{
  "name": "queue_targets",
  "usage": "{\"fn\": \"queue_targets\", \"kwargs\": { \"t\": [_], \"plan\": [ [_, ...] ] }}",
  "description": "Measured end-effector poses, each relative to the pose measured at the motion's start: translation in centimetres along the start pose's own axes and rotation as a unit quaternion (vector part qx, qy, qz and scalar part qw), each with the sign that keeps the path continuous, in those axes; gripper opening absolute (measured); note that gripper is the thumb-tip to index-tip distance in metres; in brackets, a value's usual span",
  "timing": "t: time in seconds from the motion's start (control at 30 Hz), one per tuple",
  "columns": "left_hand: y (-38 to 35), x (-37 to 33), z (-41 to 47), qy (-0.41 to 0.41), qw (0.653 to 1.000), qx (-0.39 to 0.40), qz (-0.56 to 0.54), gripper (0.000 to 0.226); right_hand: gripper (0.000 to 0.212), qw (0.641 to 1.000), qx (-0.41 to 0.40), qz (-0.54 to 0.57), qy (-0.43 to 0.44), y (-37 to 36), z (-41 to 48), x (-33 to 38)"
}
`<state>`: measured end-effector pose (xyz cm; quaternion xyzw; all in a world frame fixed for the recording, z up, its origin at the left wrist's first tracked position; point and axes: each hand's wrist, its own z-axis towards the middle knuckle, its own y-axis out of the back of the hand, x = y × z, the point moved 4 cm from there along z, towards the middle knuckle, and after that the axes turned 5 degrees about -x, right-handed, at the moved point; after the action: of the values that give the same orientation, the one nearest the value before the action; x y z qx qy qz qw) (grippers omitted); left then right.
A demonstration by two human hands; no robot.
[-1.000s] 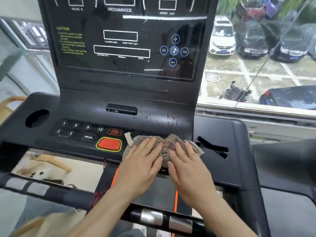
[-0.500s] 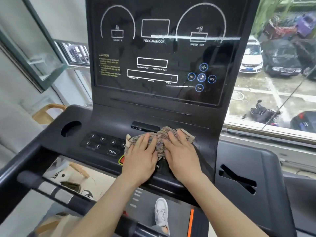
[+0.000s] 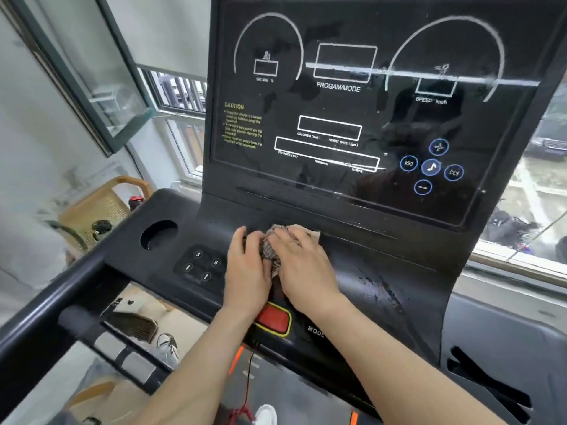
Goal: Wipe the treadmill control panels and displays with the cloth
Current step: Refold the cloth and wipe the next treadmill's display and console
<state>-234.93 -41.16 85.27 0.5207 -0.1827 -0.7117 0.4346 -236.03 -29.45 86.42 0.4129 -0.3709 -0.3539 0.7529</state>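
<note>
While both of the person's hands press down side by side, the one cloth (image 3: 269, 244), a bunched, striped brownish rag, sits beneath and between them on the sloped black control panel (image 3: 362, 271), just below the foot of the upright display (image 3: 352, 118). The left hand (image 3: 245, 271) lies with its fingers stretched forward along the cloth's left side; the right hand (image 3: 302, 268) covers the top of it, fingers laid over the fabric rather than closed around it. I count four numbered keys (image 3: 201, 266) just left of the left hand, one red button (image 3: 274, 320) with a yellow rim under the wrists, and one round cup hole (image 3: 159, 235) farther left. On the single display there are five blue-ringed symbols (image 3: 431, 167) in a cross and several white outlined boxes. The panel's surface to the right of the hands looks scuffed and streaked. One dark handlebar (image 3: 46, 305) runs across the lower left. One wicker chair (image 3: 101, 207) stands by the wall, and a window (image 3: 537, 210) to the right looks out on parked vehicles.
</note>
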Motion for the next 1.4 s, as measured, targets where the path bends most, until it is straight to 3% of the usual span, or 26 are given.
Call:
{"fn": "queue_targets", "kwargs": {
  "t": [0.13,0.2,0.3,0.47,0.67,0.83,0.9,0.97,1.03,1.13,1.3,1.4],
  "plan": [
    [1.4,1.1,1.5,0.048,0.995,-0.075,0.034,0.036,0.053,0.999,0.019,0.043,-0.011,-0.8,1.7,0.6],
    [1.6,0.7,1.2,0.02,0.993,-0.098,0.068,0.032,0.048,0.997,-0.021,0.062,-0.036,0.7,-0.1,-0.7],
    [0.5,-1.6,0.7,-0.02,0.994,-0.102,0.028,0.03,0.041,0.99,-0.086,0.073,-0.081,3.6,-4.5,-3.7],
    [-4.3,-9.4,-3.8,-0.182,0.983,0.031,-0.012,0.031,0.042,0.979,-0.059,0.051,-0.189,7.0,-11.0,-7.1],
    [-4.3,-10.1,-5.6,-0.202,0.97,0.129,-0.04,0.036,0.024,0.947,0.017,0.129,-0.294,9.2,-11.9,-9.4],
    [-1.1,-7.3,-3.8,-0.066,0.985,0.148,-0.059,0.025,0.017,0.949,-0.067,0.112,-0.287,10.2,-10.7,-8.8],
    [-0.7,-5.9,-4.2,-0.107,0.979,0.175,0.002,0.039,0.01,0.966,-0.07,0.027,-0.247,9.8,-10.8,-8.3],
    [-0.3,-4.4,-4.3,-0.141,0.974,0.172,0.043,0.047,0.013,0.979,-0.053,-0.041,-0.191,8.8,-10.7,-7.2],
    [0.2,-2.9,-3.7,-0.156,0.973,0.128,0.112,0.044,0.03,0.99,-0.008,-0.037,-0.137,7.3,-10.4,-5.7],
    [1.5,-1.1,-2.3,-0.119,0.963,0.064,0.233,0.04,0.052,0.994,0.05,-0.015,-0.096,5.1,-9.1,-3.2],
    [1.9,-0.5,-0.7,-0.028,0.96,0.061,0.272,0.047,0.051,0.99,0.11,-0.001,-0.091,2.9,-5.8,-0.6],
    [1.2,-1.7,-1.4,-0.048,0.954,0.066,0.288,0.048,0.053,0.987,0.115,0.01,-0.108,3.2,-6.0,-0.9]
  ]
}}
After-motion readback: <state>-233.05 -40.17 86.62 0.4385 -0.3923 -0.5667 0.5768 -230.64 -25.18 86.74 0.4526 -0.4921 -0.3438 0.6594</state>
